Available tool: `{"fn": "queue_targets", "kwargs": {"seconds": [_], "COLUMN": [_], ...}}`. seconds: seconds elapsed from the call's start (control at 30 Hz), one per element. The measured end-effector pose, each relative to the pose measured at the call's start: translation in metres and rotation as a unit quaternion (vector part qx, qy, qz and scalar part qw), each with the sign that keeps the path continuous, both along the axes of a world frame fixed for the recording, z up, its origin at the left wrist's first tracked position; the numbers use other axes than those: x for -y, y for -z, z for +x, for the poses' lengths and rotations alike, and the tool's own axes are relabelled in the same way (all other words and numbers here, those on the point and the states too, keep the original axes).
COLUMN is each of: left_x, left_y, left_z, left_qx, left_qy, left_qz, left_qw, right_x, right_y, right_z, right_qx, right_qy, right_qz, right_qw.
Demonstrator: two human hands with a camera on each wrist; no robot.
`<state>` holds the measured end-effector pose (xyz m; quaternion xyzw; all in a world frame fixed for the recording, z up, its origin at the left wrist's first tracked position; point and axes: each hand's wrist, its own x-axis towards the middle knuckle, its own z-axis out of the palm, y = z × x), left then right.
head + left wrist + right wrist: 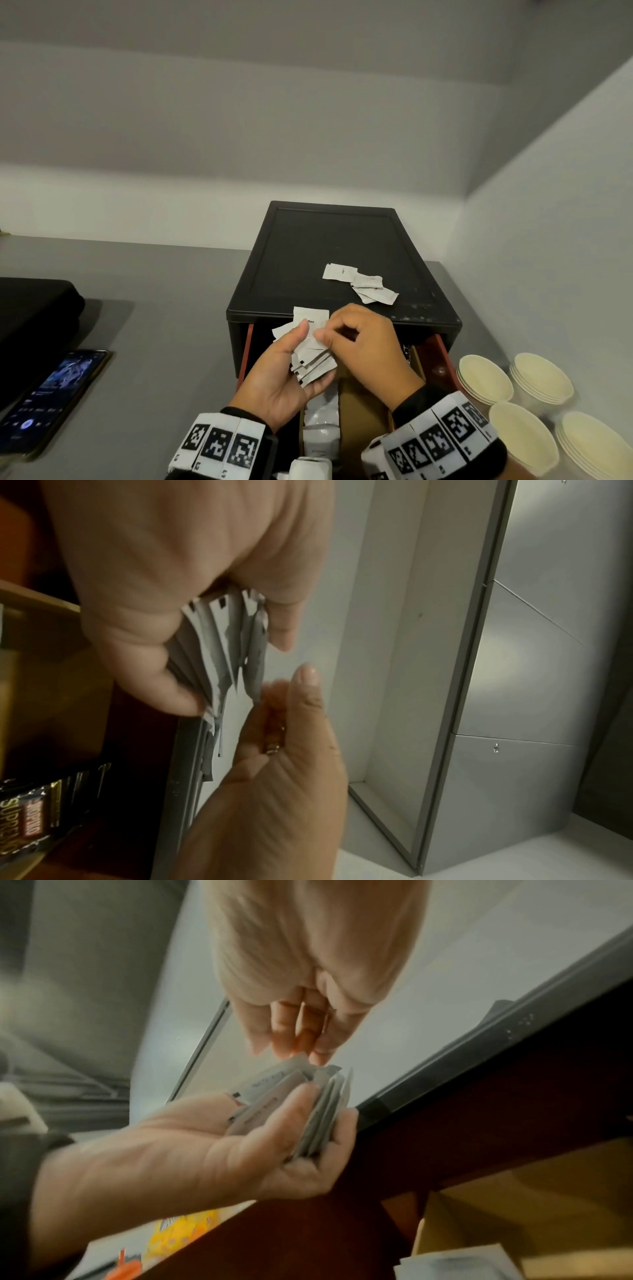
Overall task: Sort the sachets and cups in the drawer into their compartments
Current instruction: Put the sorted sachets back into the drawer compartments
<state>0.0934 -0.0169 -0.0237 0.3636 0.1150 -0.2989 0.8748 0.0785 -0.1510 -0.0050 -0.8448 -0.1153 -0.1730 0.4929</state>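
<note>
My left hand [294,356] grips a fanned stack of white sachets [313,363] over the open drawer [442,356]; the top one reads "coffee". My right hand [325,335] pinches the upper edge of a sachet in that stack between thumb and fingers. In the left wrist view the sachet stack [212,647] sits between my left thumb and fingers, with the right hand [284,691] at its edge. Seen from the right wrist, the right fingertips [291,1047] touch the top of the sachet stack [270,1096]. Cream paper cups [486,377] stand in several stacks on the counter, right of the drawer.
The drawer slides out of a black box [342,246], which has a few loose white sachets [363,284] on top. White packets [322,411] lie in one wooden compartment. A dark Kopiko sachet [31,815] lies inside. A lit phone [51,394] and a black case [34,308] sit on the left.
</note>
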Motion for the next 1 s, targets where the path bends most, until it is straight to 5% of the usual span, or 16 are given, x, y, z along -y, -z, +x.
{"fn": "queue_targets", "kwargs": {"seconds": [0.1,0.27,1.0], "left_x": [0.002,0.003,0.002], "left_y": [-0.001,-0.001,-0.001], "left_z": [-0.002,-0.009,-0.018], "left_qx": [0.022,0.050,0.030], "left_qy": [0.010,0.026,-0.003], "left_qz": [0.014,0.037,0.060], "left_qw": [1.000,0.998,0.998], "right_x": [-0.002,0.000,0.026], "right_y": [-0.003,-0.004,-0.023], "right_z": [0.004,0.005,-0.013], "right_qx": [-0.079,-0.206,-0.219], "right_qy": [0.076,0.079,0.129], "right_qz": [0.054,0.113,0.246], "right_qw": [0.993,0.969,0.935]}}
